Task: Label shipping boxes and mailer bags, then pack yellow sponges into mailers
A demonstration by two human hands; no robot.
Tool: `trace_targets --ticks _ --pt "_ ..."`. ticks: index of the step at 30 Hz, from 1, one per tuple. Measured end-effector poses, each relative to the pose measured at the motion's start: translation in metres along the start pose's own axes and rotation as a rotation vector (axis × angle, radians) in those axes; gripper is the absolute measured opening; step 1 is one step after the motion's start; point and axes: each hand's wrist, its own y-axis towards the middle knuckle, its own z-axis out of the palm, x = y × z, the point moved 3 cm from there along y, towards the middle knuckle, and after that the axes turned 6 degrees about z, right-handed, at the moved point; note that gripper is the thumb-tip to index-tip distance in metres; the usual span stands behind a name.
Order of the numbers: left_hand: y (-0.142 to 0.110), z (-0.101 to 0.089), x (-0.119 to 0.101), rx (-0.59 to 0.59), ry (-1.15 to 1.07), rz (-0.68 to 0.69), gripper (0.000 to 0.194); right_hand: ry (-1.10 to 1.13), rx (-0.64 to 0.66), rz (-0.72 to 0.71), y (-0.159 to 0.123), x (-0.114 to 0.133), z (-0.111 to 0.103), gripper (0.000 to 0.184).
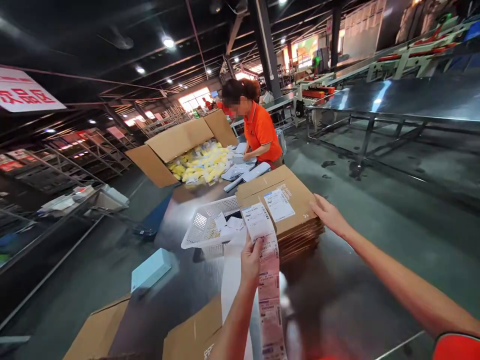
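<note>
My left hand (251, 261) grips a long strip of printed shipping labels (268, 285) that hangs down towards the table's front. My right hand (329, 215) lies open against the far right edge of a stack of flattened cardboard cartons (290, 210), with a white label (278, 205) on its top sheet. To the left of the stack, a white plastic mesh basket (208, 225) holds paper slips. Part of the basket is hidden behind the label strip.
Across the steel table, a person in an orange polo shirt (260, 127) works beside an open carton (180, 145) of yellow packets. A pale blue box (152, 270) and cardboard flaps (195, 330) lie nearby. Shelving (75, 160) stands left, and another steel table (393, 95) stands right.
</note>
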Motion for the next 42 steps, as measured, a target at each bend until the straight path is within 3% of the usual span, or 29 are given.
trace_targets --ticks 5,7,9,10,12,14,16,17,19,21,23,26,29,32,35,37,39,42 --pt "0.0 -0.004 -0.012 -0.02 -0.122 -0.06 0.048 -0.146 -0.17 -0.007 0.0 0.009 0.001 0.06" --pt "-0.012 -0.017 -0.023 -0.021 -0.123 -0.061 0.049 -0.215 -0.273 -0.124 -0.012 0.033 -0.002 0.063" --pt "-0.039 -0.037 -0.032 -0.009 -0.049 -0.047 0.047 -0.145 -0.261 -0.302 -0.035 0.068 0.0 0.067" --pt "-0.058 -0.048 -0.034 -0.002 0.016 -0.045 0.046 -0.062 -0.152 -0.371 -0.048 0.086 0.006 0.07" --pt "-0.102 -0.068 -0.034 0.002 0.155 -0.068 0.044 0.118 0.269 -0.415 -0.078 0.121 0.031 0.076" --pt "-0.151 -0.084 -0.027 -0.027 0.247 -0.118 0.045 0.243 0.763 -0.351 -0.11 0.148 0.066 0.079" --pt "-0.198 -0.097 -0.015 -0.092 0.255 -0.179 0.048 0.297 1.175 -0.237 -0.142 0.163 0.105 0.067" --pt "-0.221 -0.103 -0.009 -0.147 0.229 -0.221 0.051 0.303 1.323 -0.18 -0.158 0.166 0.124 0.056" --pt "-0.265 -0.115 0.0 -0.275 0.142 -0.321 0.058 0.285 1.497 -0.109 -0.188 0.166 0.161 0.042" --pt "-0.302 -0.126 -0.002 -0.365 0.025 -0.391 0.061 0.252 1.558 -0.114 -0.222 0.16 0.194 0.041" --pt "-0.328 -0.138 -0.015 -0.421 -0.105 -0.364 0.069 0.201 1.616 -0.144 -0.262 0.153 0.221 0.041" --pt "-0.346 -0.171 -0.037 -0.632 -0.173 -0.241 0.079 0.115 1.753 -0.194 -0.326 0.145 0.25 0.043" --pt "-0.356 -0.208 -0.037 -0.792 -0.039 -0.332 0.063 0.083 1.837 -0.266 -0.373 0.142 0.267 0.046" --pt "-0.367 -0.232 -0.021 -0.767 -0.056 -0.387 0.054 0.074 1.763 -0.229 -0.394 0.133 0.284 0.047" --pt "-0.379 -0.248 0.0 -0.702 -0.261 -0.41 0.055 0.064 1.623 -0.119 -0.405 0.119 0.298 0.047" --pt "-0.383 -0.26 0.01 -0.654 -0.343 -0.431 0.053 0.044 1.612 -0.063 -0.416 0.109 0.304 0.048" --pt "-0.381 -0.274 0.017 -0.625 -0.322 -0.44 0.049 0.022 1.635 -0.02 -0.428 0.101 0.308 0.05" --pt "-0.371 -0.296 0.026 -0.552 -0.162 -0.471 0.027 -0.038 1.608 -0.016 -0.44 0.094 0.314 0.05"
